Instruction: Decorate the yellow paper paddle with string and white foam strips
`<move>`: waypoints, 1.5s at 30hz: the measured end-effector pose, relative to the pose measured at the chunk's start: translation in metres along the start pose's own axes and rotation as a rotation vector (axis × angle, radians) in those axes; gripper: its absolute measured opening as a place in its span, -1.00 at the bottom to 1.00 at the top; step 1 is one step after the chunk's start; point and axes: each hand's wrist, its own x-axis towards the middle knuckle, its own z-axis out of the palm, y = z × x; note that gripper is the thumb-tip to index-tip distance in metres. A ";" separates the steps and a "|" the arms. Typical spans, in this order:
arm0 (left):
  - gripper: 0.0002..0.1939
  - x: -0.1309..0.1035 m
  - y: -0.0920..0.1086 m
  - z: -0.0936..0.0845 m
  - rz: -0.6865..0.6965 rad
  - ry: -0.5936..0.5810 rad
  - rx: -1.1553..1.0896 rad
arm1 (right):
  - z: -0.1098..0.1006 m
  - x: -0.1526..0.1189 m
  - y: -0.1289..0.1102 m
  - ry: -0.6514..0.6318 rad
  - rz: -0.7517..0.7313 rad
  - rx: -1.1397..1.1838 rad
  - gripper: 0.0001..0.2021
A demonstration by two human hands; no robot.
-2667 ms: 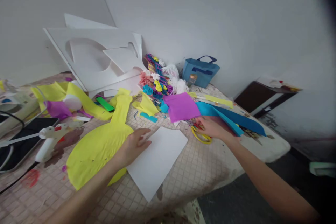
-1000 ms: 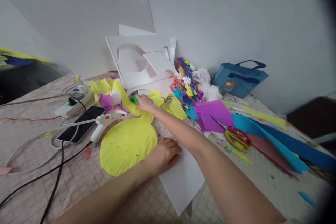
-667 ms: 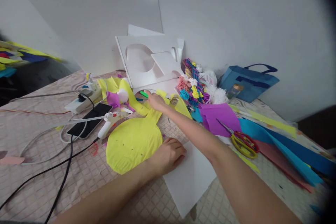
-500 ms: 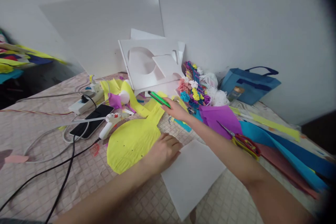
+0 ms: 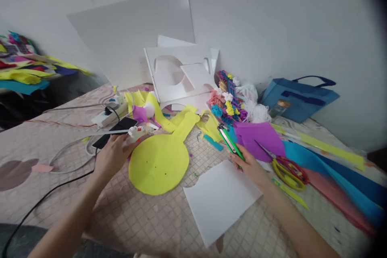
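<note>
My right hand (image 5: 246, 163) is closed around a green utility knife (image 5: 231, 143), above the back right edge of a white board piece (image 5: 222, 201). On the left, my left hand (image 5: 113, 153) is closed on the white glue gun (image 5: 134, 133), its fingers wrapped over the handle and hiding most of it. Between the hands lies a round yellow paper shape (image 5: 160, 163) with a long neck pointing back and right. Several small dark dots mark its surface.
Red and yellow scissors (image 5: 288, 171) lie right of purple paper (image 5: 256, 139). A black phone (image 5: 104, 139) and power strip (image 5: 110, 115) sit at left with cables. Cut white boards (image 5: 181, 74) lean on the wall; paper flowers (image 5: 225, 102) and a blue bag (image 5: 299, 98) stand behind.
My left hand has left the yellow shape and moved left onto the glue gun. My right hand has drawn back and right with the knife. The view has shifted left.
</note>
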 end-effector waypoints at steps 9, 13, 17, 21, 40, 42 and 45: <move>-0.67 0.007 -0.029 0.004 -0.028 -0.035 0.218 | 0.005 -0.001 0.006 -0.007 0.039 -0.014 -0.41; -0.63 0.010 -0.046 0.007 -0.028 -0.047 0.212 | 0.007 0.001 0.005 -0.015 0.040 0.004 -0.40; -0.57 -0.007 -0.046 0.002 -0.040 0.044 0.216 | 0.006 -0.002 0.003 0.005 0.042 0.010 -0.39; -0.61 -0.041 -0.030 -0.013 -0.099 0.114 0.274 | 0.004 -0.004 0.002 0.001 0.044 0.004 -0.40; -0.74 0.110 0.087 0.042 0.387 -0.177 0.307 | -0.001 -0.011 -0.007 -0.023 -0.003 0.120 -0.49; -0.72 0.111 0.086 0.040 0.412 -0.179 0.281 | -0.002 -0.011 -0.005 -0.024 -0.010 0.132 -0.51; -0.88 0.113 0.088 0.031 0.451 -0.160 0.216 | -0.005 -0.010 -0.001 -0.017 -0.025 0.164 -0.51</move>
